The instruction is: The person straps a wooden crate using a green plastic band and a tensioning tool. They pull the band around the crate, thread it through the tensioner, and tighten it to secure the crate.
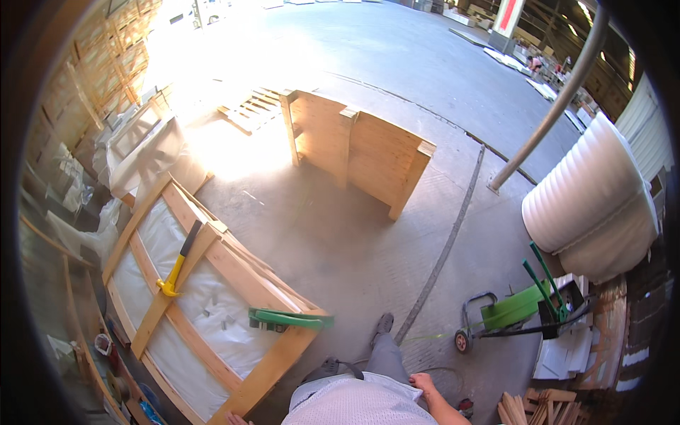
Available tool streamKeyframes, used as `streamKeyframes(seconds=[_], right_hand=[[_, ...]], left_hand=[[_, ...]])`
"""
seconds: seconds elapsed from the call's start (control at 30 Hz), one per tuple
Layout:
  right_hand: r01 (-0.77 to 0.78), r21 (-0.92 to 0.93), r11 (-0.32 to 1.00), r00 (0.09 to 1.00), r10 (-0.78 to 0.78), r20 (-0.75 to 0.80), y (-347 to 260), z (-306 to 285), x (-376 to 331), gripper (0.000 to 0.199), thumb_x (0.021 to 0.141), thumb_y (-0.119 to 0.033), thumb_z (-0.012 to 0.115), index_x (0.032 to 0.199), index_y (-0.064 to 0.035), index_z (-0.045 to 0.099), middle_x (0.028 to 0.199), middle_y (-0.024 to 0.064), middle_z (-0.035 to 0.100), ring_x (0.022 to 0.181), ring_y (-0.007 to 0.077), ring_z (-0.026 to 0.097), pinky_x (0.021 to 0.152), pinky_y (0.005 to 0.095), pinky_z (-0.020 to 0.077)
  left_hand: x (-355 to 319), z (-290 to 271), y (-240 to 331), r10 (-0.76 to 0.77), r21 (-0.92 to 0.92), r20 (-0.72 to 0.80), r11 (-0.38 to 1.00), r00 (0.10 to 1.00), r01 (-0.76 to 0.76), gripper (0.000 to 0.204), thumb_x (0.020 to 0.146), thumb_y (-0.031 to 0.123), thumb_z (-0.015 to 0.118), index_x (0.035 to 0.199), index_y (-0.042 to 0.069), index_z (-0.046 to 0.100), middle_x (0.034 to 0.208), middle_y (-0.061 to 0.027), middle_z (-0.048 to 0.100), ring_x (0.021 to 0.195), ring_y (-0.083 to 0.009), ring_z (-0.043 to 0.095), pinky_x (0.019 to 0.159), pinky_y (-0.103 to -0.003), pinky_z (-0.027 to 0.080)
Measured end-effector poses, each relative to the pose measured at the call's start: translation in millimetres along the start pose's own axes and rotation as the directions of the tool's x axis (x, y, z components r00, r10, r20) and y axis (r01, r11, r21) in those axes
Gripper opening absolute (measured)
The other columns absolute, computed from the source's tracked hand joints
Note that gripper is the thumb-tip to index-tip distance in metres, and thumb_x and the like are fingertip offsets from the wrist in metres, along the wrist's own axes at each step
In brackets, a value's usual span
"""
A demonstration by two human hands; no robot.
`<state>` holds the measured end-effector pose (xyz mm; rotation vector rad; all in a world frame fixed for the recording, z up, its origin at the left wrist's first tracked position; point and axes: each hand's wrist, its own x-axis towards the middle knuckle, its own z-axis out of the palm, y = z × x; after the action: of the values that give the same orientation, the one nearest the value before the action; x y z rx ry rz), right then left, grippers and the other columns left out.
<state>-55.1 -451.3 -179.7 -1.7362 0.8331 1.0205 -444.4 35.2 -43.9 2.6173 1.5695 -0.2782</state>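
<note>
Right hand [423, 383] rests at the hip, grip indiscernible; left hand [237, 420] barely visible near the wooden crate frame [273, 367] bearing a yellow hammer [175, 268].

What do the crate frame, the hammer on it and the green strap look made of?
The crate frame looks like bare, unfinished softwood: pale, with visible grain. The hammer seems to have a yellow coated head and shaft, likely metal underneath, with a black rubbery handle. The green strap looks like glossy plastic banding.
</note>
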Motion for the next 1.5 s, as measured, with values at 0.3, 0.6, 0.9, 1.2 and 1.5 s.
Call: streamKeyframes(seconds=[0.3, 0.6, 0.9, 1.2, 1.5], right_hand=[[0.143, -0.054, 0.988, 0.980, -0.134, 0.144, -252.1, -102.1, 96.3, 0.022, 0.091, -0.020, 0.055, 0.102, -0.0011, 0.058, 0.087, 0.0118, 0.067, 0.065, 0.0223, 0.066, 0.051, 0.0345, 0.0538], [0.185, -0.296, 0.937, 0.970, -0.126, 0.206, -401.9, -54.2, 160.8, 0.027, 0.089, -0.019, 0.055, 0.108, 0.0008, 0.057, 0.094, 0.0172, 0.067, 0.072, 0.0274, 0.067, 0.056, 0.0374, 0.0551], [0.372, -0.394, 0.840, 0.875, -0.175, 0.452, -514.8, 69.4, 122.4, 0.032, 0.090, -0.021, 0.055, 0.109, 0.0050, 0.057, 0.092, 0.0164, 0.066, 0.070, 0.0235, 0.066, 0.057, 0.0332, 0.0542], [0.356, -0.551, 0.755, 0.888, -0.091, 0.450, -617.3, 123.9, 151.3, 0.030, 0.088, -0.019, 0.055, 0.102, 0.0072, 0.058, 0.091, 0.0185, 0.065, 0.067, 0.0248, 0.065, 0.053, 0.0323, 0.0539], [0.496, -0.671, 0.551, 0.817, -0.036, 0.575, -715.2, 234.9, 197.1, 0.033, 0.090, -0.024, 0.056, 0.106, 0.0038, 0.060, 0.096, 0.0150, 0.067, 0.077, 0.0248, 0.067, 0.064, 0.0349, 0.0564]], left_hand=[[-12.9, -1.5, 190.7, -0.323, 0.049, 0.727, 0.905, 0.606, 0.423, 0.052, 0.083, 0.035, 0.054, 0.114, -0.006, 0.062, 0.121, -0.0290, 0.058, 0.113, -0.0413, 0.058, 0.095, -0.046, 0.047], [-24.3, 72.4, 351.9, 0.050, -0.464, 0.798, 0.687, 0.600, 0.560, 0.047, 0.090, 0.038, 0.046, 0.110, 0.001, 0.066, 0.117, -0.0244, 0.061, 0.112, -0.0399, 0.056, 0.096, -0.045, 0.044], [35.5, 89.9, 424.9, 0.018, -0.527, 0.784, 0.547, 0.620, 0.650, 0.046, 0.090, 0.038, 0.046, 0.109, 0.002, 0.066, 0.113, -0.0232, 0.063, 0.108, -0.0371, 0.059, 0.093, -0.044, 0.045], [41.3, 77.1, 480.1, -0.160, -0.504, 0.810, 0.302, 0.564, 0.809, 0.045, 0.090, 0.038, 0.045, 0.107, 0.002, 0.067, 0.109, -0.0219, 0.065, 0.103, -0.0344, 0.061, 0.090, -0.043, 0.047], [86.7, 66.1, 554.6, -0.179, -0.480, 0.829, 0.257, 0.530, 0.839, 0.045, 0.091, 0.038, 0.045, 0.106, 0.003, 0.068, 0.105, -0.0207, 0.067, 0.099, -0.0316, 0.064, 0.087, -0.043, 0.048]])
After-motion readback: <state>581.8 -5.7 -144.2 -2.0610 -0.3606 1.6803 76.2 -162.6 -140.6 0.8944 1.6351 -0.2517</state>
